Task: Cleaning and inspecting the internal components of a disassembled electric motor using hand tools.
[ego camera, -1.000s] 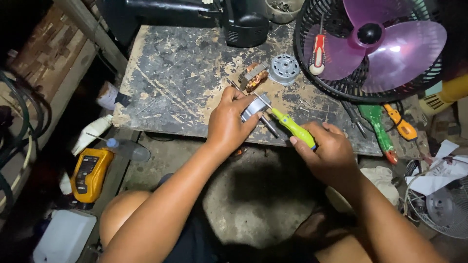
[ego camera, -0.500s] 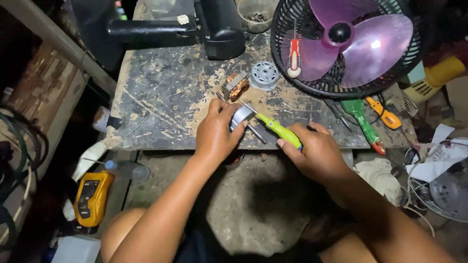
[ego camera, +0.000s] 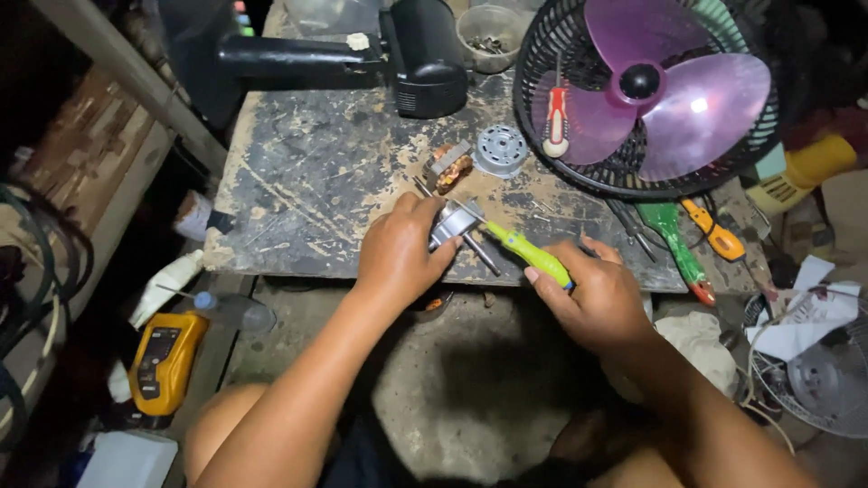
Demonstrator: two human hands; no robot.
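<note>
The person is sitting at a scarred, paint-flecked bench [ego camera: 298, 181] and working near its front edge. The left hand [ego camera: 398, 253] is curling its grip around a small grey metal motor part [ego camera: 449, 220], pinning it to the bench surface, with a thin steel shaft [ego camera: 482, 255] sticking out toward the person. The right hand [ego camera: 592, 298] is clenching the handle of a yellow-green screwdriver [ego camera: 529, 253], and the tip is pointing up and left, meeting the metal part just beside the left thumb. Just beyond the hands, a copper-wound coil [ego camera: 448, 167] and a round grey cap [ego camera: 501, 149] are lying side by side on the bench. A fan with a black cage and purple blades [ego camera: 674, 90] is lying at the far right corner, with a red-handled screwdriver [ego camera: 555, 117] resting against its grille. Green-handled pliers [ego camera: 674, 239] and an orange-handled tool [ego camera: 712, 230] are lying near the bench's right edge. A yellow multimeter [ego camera: 165, 361] is sitting on the floor to the left, well apart from the work.
</note>
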